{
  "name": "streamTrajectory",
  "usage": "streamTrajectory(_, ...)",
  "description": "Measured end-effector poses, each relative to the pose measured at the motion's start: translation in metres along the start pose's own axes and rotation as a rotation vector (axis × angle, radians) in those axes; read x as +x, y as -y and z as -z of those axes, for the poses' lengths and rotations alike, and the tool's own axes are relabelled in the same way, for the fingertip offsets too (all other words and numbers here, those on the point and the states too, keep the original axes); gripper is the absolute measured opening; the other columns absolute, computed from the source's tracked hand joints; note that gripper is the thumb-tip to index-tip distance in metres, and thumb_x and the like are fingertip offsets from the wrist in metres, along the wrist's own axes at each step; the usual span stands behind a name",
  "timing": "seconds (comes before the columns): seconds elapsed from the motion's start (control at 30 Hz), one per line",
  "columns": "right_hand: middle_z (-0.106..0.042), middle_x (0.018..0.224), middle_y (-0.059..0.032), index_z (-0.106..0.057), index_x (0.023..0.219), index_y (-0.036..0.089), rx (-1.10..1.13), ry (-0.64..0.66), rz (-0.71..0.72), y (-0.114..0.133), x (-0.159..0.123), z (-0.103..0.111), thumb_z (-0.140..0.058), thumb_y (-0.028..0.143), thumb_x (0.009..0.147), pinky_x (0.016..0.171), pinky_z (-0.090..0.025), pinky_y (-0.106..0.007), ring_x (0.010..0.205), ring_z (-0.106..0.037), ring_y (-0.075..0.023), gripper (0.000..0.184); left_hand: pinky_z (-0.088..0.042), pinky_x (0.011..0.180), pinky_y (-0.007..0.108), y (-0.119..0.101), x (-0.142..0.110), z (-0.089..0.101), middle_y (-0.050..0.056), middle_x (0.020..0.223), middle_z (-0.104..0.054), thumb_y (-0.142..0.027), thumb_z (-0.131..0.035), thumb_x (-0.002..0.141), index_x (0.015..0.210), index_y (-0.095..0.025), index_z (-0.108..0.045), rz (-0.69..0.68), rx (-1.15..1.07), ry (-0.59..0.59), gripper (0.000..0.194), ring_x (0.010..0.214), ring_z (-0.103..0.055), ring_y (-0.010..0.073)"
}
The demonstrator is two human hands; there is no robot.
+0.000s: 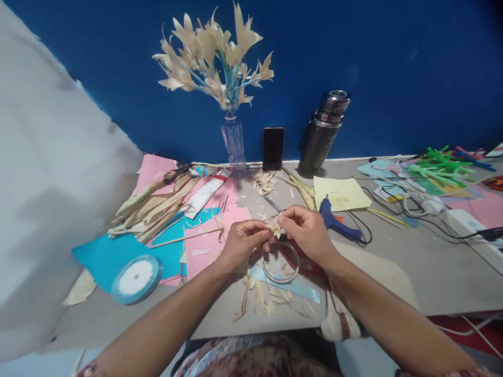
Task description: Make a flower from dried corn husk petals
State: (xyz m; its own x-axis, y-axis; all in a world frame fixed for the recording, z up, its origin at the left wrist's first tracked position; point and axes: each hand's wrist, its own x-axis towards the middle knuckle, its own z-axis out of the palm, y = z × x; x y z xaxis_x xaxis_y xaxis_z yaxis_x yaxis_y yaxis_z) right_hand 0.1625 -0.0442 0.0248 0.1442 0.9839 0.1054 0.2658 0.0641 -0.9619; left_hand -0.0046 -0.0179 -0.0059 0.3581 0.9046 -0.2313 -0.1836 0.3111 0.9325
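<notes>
Between my two hands, above the table's middle, is a small pale corn husk flower [277,230]. My left hand [248,240] pinches it from the left with thumb and forefinger. My right hand [305,229] grips its other side, fingers closed; the fingertips partly hide the flower. Just below the hands lies a pale ring [281,277], perhaps a roll of tape, with a red loop partly covered beside it. A light blue strip [306,291] and scattered husk scraps [269,298] lie nearer to me. Beyond my fingers rest scissors [272,204], their handles hidden.
A blue glue gun [338,224] stands right of my right hand. Husk flowers [214,50] fill a clear vase [234,146] near a phone [273,149] and a dark flask [322,137]. Dried husks [157,204] and a ribbon spool [137,279] lie left; cables and a power strip [469,225] right.
</notes>
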Motion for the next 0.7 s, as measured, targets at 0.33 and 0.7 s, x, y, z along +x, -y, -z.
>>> streamTrajectory(0.33,-0.056,0.057,0.004,-0.065,0.074,0.018,0.089,0.076,0.022,0.0012,0.0,-0.0005,-0.063,0.029,0.083,0.049,-0.038,-0.022,0.049,-0.048,-0.0096,0.015,-0.039,0.036,0.019,-0.0044,-0.0025,0.0001,0.002,0.053,-0.066,-0.032,-0.08,0.07,0.076,-0.013,-0.071,0.013,0.046,0.065,0.022,0.037,-0.051,0.0088)
streamTrajectory(0.7,-0.068,0.079,-0.002,-0.069,0.095,0.016,0.297,0.128,-0.088,-0.0053,0.005,-0.0003,-0.066,0.038,0.084,0.054,-0.042,-0.023,0.055,-0.051,-0.0097,0.025,-0.039,0.041,0.02,-0.0006,0.0027,0.0054,0.001,0.054,-0.063,-0.037,-0.083,0.067,0.078,-0.013,-0.068,-0.045,-0.143,0.021,0.031,0.039,-0.046,0.0067)
